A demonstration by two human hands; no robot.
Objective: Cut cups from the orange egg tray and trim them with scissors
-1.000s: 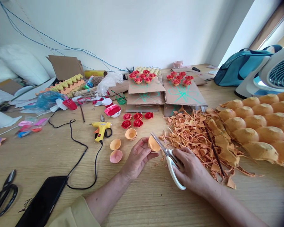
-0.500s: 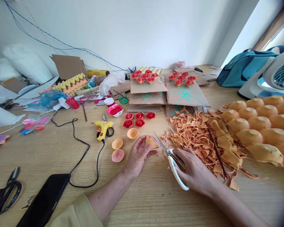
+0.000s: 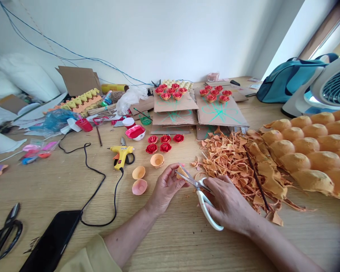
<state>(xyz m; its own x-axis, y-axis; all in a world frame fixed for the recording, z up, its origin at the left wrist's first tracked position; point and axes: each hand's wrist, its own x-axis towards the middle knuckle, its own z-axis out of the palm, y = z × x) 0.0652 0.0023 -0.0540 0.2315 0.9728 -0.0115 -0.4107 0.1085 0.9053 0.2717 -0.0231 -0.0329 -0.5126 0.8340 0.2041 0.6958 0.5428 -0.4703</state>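
Between the fingers of my left hand [image 3: 164,190] is a small orange egg-carton cup [image 3: 181,173], partly hidden by the fingers and blades. My right hand [image 3: 228,202] grips white-handled scissors [image 3: 205,206], their parted blades lying across the cup. Left of my left hand, two loose cups, an orange cup [image 3: 138,172] and a pinkish cup [image 3: 139,186], stand on the table, with a nested-looking orange cup [image 3: 157,160] behind. Several red paper roses [image 3: 165,147] sit farther back. Orange carton scraps [image 3: 226,155] are heaped beyond my right hand.
A yellow glue gun [image 3: 121,155] with a black cord lies left of the cups. At front left are a black phone [image 3: 52,241] and black scissors [image 3: 7,234]. An orange egg tray [image 3: 314,147] is at right, near a fan [image 3: 331,87]. Cardboard sheets [image 3: 221,113] bear more roses.
The scissors have moved left, and their blades now reach over the cup in my left hand; before, they were just right of it. The view has shifted slightly.
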